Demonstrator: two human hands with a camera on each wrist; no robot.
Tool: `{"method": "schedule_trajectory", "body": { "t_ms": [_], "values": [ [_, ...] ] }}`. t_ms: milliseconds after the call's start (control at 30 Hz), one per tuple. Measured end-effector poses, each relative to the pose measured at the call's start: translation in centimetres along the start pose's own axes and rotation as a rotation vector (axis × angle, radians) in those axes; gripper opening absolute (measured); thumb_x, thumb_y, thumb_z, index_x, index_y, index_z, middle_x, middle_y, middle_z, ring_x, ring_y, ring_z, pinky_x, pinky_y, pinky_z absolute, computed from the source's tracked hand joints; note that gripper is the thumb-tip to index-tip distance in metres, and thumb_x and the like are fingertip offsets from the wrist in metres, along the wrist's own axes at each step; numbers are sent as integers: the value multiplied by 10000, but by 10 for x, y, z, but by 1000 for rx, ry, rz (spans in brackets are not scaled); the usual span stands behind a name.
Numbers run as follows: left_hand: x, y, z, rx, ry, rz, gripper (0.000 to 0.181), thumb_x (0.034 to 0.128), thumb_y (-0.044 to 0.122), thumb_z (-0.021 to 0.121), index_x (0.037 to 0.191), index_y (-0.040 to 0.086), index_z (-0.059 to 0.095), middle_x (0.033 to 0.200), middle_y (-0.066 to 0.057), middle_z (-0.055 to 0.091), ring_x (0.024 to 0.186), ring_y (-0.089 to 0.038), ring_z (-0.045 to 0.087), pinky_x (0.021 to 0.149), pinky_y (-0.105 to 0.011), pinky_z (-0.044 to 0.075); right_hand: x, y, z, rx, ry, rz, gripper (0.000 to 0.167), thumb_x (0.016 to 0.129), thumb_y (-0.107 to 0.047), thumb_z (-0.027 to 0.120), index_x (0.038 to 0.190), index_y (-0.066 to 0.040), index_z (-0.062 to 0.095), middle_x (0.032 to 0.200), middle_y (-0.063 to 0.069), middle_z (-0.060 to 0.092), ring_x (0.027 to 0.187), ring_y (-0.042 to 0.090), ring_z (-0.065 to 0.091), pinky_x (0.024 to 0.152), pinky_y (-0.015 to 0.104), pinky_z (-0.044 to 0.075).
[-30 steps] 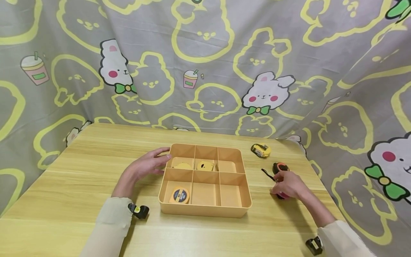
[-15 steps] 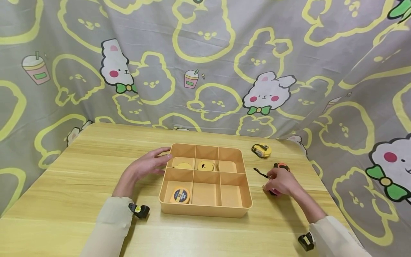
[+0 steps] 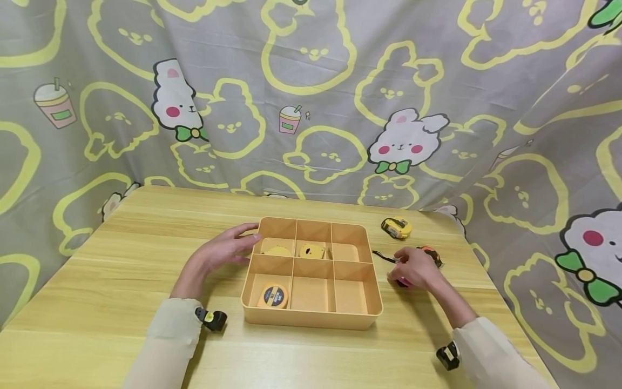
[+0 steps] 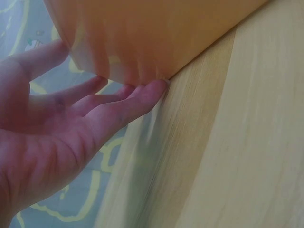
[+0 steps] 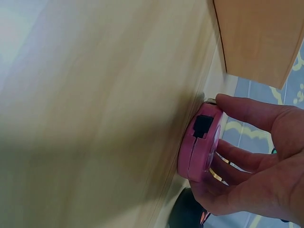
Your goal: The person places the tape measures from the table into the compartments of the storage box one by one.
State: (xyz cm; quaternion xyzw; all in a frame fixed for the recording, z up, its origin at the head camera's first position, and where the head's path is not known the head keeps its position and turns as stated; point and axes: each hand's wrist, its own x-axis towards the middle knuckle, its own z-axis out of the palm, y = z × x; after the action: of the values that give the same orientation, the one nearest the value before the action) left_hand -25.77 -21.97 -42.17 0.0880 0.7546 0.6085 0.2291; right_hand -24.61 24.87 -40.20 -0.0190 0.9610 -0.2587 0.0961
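Observation:
My left hand (image 3: 224, 249) rests against the left wall of the orange six-compartment box (image 3: 311, 320), its fingertips touching the wall in the left wrist view. To the right of the box, my right hand (image 3: 417, 267) grips a pink tape measure (image 5: 199, 142) between thumb and fingers. That tape measure stands on its edge at the tabletop, its black strap (image 3: 384, 256) trailing toward the box. An orange tape measure (image 3: 273, 296) lies in the front left compartment. Two yellow things, partly hidden by the divider, sit in the back left and back middle compartments (image 3: 312, 251).
A yellow tape measure (image 3: 397, 228) with a black strap lies at the back right of the wooden table (image 3: 121, 259). Just behind my right hand is a black and orange tape measure (image 3: 432, 255), partly covered. A patterned curtain (image 3: 320, 156) hangs along the table's back.
My right hand has moved left toward the box, bringing the pink tape measure and its strap along. More of the black and orange tape measure shows behind it. The left hand stays put.

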Motion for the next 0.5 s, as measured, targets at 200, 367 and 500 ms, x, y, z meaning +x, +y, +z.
{"method": "schedule_trajectory", "body": {
  "t_ms": [200, 367, 500],
  "values": [
    [0, 0, 0, -2, -2, 5, 771, 1048, 403, 546, 1631, 97, 145, 1649, -292, 182, 1506, -511, 200, 1148, -570, 413, 8, -3, 5, -2, 15, -4, 691, 738, -240, 860, 1304, 66, 607, 1169, 242, 684, 950, 285, 653, 825, 427, 556],
    [0, -1, 0, -9, -3, 8, 781, 1044, 406, 552, 1630, 90, 143, 1648, -296, 181, 1505, -510, 202, 1147, -568, 414, 11, -7, 8, 10, 27, -4, 690, 737, -242, 865, 1300, 67, 613, 1204, 261, 676, 1015, 334, 651, 859, 444, 555],
    [1, -1, 0, -18, -3, 5, 781, 1045, 402, 553, 1630, 87, 143, 1647, -294, 186, 1506, -507, 203, 1140, -565, 425, 11, -9, 8, 28, 21, -3, 699, 741, -245, 871, 1307, 69, 606, 1215, 268, 671, 1015, 334, 649, 842, 421, 553]
  ]
}}
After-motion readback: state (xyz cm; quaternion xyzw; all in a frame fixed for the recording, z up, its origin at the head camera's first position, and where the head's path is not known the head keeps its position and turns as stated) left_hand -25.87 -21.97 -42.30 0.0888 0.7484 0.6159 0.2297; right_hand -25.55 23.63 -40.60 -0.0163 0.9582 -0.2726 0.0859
